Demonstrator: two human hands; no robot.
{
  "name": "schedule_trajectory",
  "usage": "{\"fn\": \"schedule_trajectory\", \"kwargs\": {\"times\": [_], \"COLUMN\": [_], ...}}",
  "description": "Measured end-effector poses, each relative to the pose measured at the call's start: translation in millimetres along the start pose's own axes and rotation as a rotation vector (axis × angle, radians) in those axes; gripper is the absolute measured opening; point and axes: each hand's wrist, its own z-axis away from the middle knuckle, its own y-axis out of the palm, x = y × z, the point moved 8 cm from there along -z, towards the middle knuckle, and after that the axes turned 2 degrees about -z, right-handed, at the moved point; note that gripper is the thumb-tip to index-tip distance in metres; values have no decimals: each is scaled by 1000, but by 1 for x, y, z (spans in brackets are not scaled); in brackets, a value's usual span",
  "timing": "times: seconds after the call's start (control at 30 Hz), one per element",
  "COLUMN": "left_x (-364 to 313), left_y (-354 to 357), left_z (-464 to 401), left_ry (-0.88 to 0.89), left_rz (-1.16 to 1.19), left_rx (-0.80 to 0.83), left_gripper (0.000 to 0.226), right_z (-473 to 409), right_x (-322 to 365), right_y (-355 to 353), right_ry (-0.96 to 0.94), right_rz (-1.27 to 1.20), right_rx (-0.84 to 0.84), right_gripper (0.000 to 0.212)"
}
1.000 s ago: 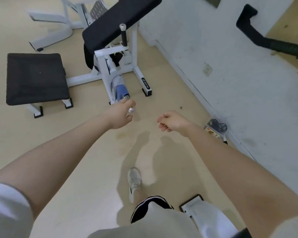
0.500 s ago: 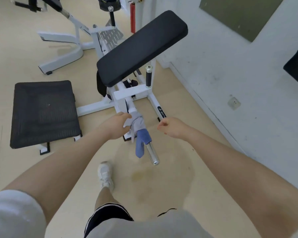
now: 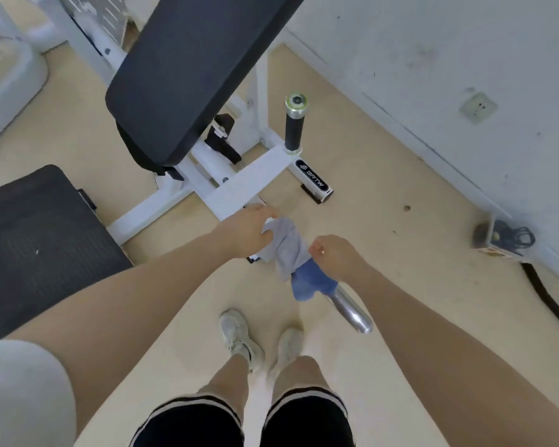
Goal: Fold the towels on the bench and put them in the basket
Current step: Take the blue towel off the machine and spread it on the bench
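Note:
A grey towel [image 3: 286,246] and a blue towel [image 3: 310,283] hang over the chrome bar [image 3: 350,312] that sticks out of the white gym bench frame [image 3: 239,188]. My left hand [image 3: 244,232] grips the upper end of the grey towel, close to the frame. My right hand [image 3: 334,258] has its fingers curled on the cloth where grey meets blue. The black padded backrest [image 3: 188,72] slopes above. No basket is in view.
A low black padded seat [image 3: 36,240] lies at the left. An upright black-grip post [image 3: 294,124] stands on the frame. The white wall [image 3: 449,75] runs along the right, with a small box and cables [image 3: 501,240] at its foot. My feet [image 3: 239,338] stand on tan floor.
I have stepped close to the bench and the view has tipped down. My right hand has moved left onto the towels. My left hand stays on the grey towel.

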Motion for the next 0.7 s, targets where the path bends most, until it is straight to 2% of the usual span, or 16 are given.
{"fn": "schedule_trajectory", "kwargs": {"times": [0.1, 0.2, 0.4, 0.5, 0.6, 0.67, 0.7], "left_x": [22, 40, 47, 45, 38, 27, 18], "left_y": [27, 60, 117, 133, 133, 121, 112], "left_z": [-36, -67, -112, -115, -105, -94, -88], "left_ry": [-3, -13, 18, 24, 8, -4, 4], "left_rz": [21, 53, 102, 123, 111, 103, 92], "left_rx": [44, 70, 73, 81, 131, 153, 160], "left_gripper": [42, 38, 27, 22, 33, 35, 34], "right_z": [-37, -68, -105, -108, -93, -72, -60], "right_x": [-29, -66, -110, -127, -126, -113, -104], "right_y": [37, 65, 106, 108, 107, 101, 92], "right_ry": [138, 208, 258, 262, 237, 188, 159], "right_rz": [39, 30, 100, 128, 118, 126, 115], "right_rx": [51, -32, 6, 7, 133, 216, 211], "right_gripper": [13, 29, 39, 33, 25, 6, 10]}}
